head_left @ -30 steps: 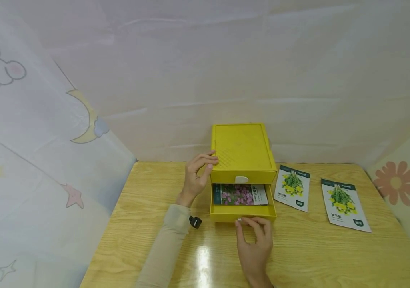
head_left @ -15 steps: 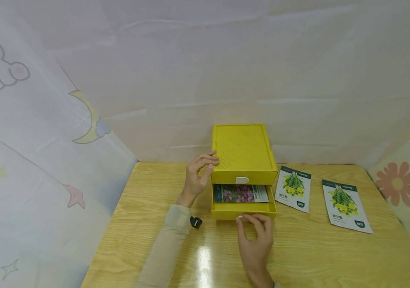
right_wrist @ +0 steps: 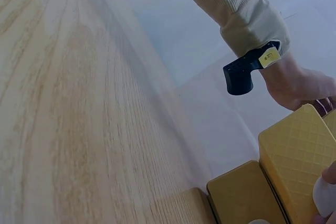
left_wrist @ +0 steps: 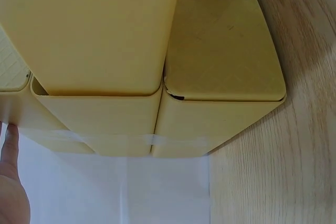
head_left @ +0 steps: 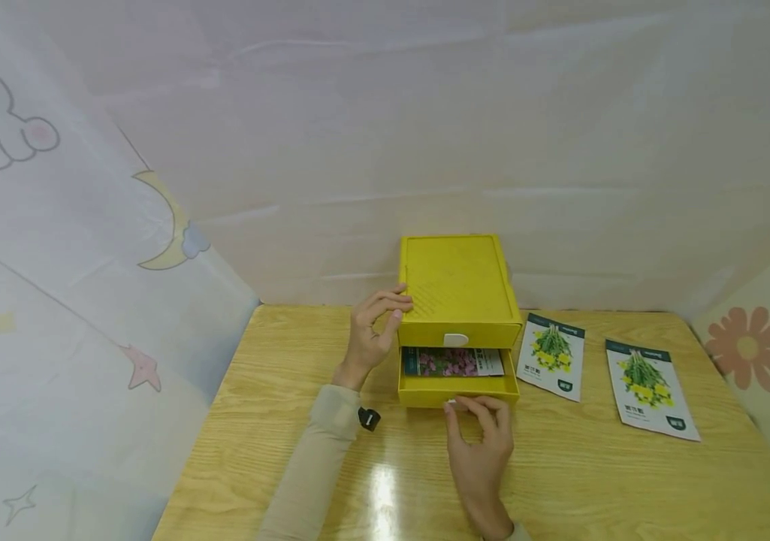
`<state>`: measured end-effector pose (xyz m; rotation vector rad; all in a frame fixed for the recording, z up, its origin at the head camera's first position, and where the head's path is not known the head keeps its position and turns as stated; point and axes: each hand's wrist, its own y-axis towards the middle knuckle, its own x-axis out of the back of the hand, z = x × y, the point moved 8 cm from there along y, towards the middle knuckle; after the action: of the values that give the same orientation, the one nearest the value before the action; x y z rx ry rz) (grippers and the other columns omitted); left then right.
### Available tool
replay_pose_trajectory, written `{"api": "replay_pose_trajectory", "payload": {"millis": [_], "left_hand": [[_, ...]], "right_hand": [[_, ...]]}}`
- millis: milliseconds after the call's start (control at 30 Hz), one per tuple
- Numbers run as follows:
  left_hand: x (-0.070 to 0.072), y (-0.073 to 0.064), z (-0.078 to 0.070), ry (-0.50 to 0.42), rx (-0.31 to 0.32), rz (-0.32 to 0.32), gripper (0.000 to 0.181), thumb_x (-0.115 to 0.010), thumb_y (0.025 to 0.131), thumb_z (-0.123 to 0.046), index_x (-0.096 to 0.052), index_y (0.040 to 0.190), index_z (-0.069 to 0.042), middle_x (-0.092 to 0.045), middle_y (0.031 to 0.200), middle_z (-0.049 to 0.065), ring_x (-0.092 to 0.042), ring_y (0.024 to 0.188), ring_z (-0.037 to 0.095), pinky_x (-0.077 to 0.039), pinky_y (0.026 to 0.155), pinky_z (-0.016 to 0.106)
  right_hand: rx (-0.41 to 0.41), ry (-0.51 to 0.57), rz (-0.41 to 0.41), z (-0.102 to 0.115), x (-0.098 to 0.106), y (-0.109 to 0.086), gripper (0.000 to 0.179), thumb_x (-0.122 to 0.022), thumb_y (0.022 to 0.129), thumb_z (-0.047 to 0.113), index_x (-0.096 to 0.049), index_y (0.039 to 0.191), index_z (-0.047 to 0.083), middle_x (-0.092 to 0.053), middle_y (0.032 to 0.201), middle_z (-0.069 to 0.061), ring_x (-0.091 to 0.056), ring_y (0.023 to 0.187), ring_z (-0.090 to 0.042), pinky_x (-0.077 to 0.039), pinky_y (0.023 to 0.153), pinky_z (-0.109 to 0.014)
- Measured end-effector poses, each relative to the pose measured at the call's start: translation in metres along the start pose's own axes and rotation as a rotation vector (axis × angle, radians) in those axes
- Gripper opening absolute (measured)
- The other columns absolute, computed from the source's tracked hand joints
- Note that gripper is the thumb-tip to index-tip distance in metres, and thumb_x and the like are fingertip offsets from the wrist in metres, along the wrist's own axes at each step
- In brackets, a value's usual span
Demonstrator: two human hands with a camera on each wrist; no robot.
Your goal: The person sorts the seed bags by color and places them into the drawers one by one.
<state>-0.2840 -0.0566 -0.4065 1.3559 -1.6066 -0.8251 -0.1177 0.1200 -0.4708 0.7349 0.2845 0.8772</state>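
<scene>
A yellow drawer cabinet (head_left: pixel 455 274) stands against the back curtain. My left hand (head_left: pixel 369 338) rests its fingers on the cabinet's upper left edge; in the left wrist view one straight finger (left_wrist: pixel 10 153) lies along its side. Below the closed top drawer (head_left: pixel 418 333), a lower drawer (head_left: pixel 418 397) is pulled partly out. Inside it lies a seed packet (head_left: pixel 452 362) printed with pink flowers, its rear part hidden. My right hand (head_left: pixel 481 458) pinches the white handle (right_wrist: pixel 325 195) of that drawer between thumb and fingers.
Two seed packets with yellow flowers, a nearer one (head_left: pixel 550 357) and a farther one (head_left: pixel 651 388), lie right of the cabinet on the wooden table (head_left: pixel 276 406). A closed bottom drawer (left_wrist: pixel 226 45) sits beneath the pulled-out one. Printed curtains (head_left: pixel 357 113) enclose the table.
The pulled-out drawer has slid a little inward, and my right hand has moved forward with its handle. Less of the packet inside shows. My left hand keeps its place on the cabinet.
</scene>
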Motion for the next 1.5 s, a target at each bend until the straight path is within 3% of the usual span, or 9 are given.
{"api": "replay_pose_trajectory", "payload": {"millis": [500, 733, 833, 1100, 1300, 1500], "left_hand": [[0.001, -0.001, 0.0, 0.0, -0.01, -0.006, 0.02, -0.053, 0.096, -0.007, -0.072, 0.098, 0.0, -0.068, 0.103, 0.016, -0.06, 0.111, 0.04, -0.047, 0.098, 0.049], [0.001, -0.001, -0.001, 0.001, -0.011, -0.011, 0.021, -0.053, 0.097, -0.007, -0.072, 0.097, 0.001, -0.068, 0.103, 0.016, -0.06, 0.111, 0.04, -0.047, 0.099, 0.048], [0.001, -0.001, 0.0, -0.001, -0.008, -0.011, 0.021, -0.053, 0.097, -0.007, -0.072, 0.098, 0.001, -0.068, 0.104, 0.016, -0.06, 0.111, 0.039, -0.047, 0.099, 0.048], [0.0, -0.002, 0.0, -0.007, -0.017, -0.016, 0.02, -0.053, 0.096, -0.004, -0.072, 0.098, 0.001, -0.068, 0.103, 0.017, -0.06, 0.111, 0.04, -0.047, 0.099, 0.048], [0.0, -0.002, 0.0, -0.009, -0.015, -0.012, 0.02, -0.053, 0.096, -0.005, -0.072, 0.098, 0.001, -0.068, 0.104, 0.016, -0.06, 0.112, 0.04, -0.046, 0.099, 0.048], [0.0, -0.002, 0.0, -0.008, -0.018, -0.017, 0.019, -0.054, 0.095, -0.004, -0.072, 0.097, 0.002, -0.068, 0.103, 0.016, -0.06, 0.111, 0.04, -0.047, 0.099, 0.048]], "right_hand": [[-0.003, 0.017, 0.019, 0.001, -0.006, 0.007, 0.027, -0.08, 0.066, -0.018, -0.071, 0.088, -0.007, -0.053, 0.093, -0.021, -0.052, 0.084, -0.031, -0.043, 0.076, -0.018], [-0.008, 0.017, 0.024, -0.034, -0.012, -0.003, 0.027, -0.084, 0.069, -0.007, -0.074, 0.092, 0.003, -0.055, 0.098, -0.014, -0.053, 0.088, -0.025, -0.044, 0.076, -0.019], [-0.019, 0.018, 0.024, -0.039, -0.013, -0.002, 0.026, -0.084, 0.071, -0.004, -0.075, 0.093, 0.005, -0.056, 0.099, -0.011, -0.053, 0.09, -0.023, -0.045, 0.076, -0.02], [0.006, 0.03, 0.008, -0.02, -0.015, 0.011, 0.024, -0.082, 0.068, -0.013, -0.073, 0.089, -0.003, -0.055, 0.093, -0.019, -0.052, 0.087, -0.03, -0.042, 0.075, -0.033], [0.013, 0.056, -0.006, -0.011, -0.015, 0.018, 0.024, -0.08, 0.067, -0.016, -0.072, 0.087, -0.006, -0.054, 0.091, -0.022, -0.053, 0.082, -0.034, -0.043, 0.076, -0.02], [0.034, 0.078, 0.0, -0.014, -0.018, 0.021, 0.024, -0.08, 0.068, -0.016, -0.071, 0.088, -0.007, -0.053, 0.091, -0.023, -0.054, 0.078, -0.035, -0.047, 0.073, -0.019]]}}
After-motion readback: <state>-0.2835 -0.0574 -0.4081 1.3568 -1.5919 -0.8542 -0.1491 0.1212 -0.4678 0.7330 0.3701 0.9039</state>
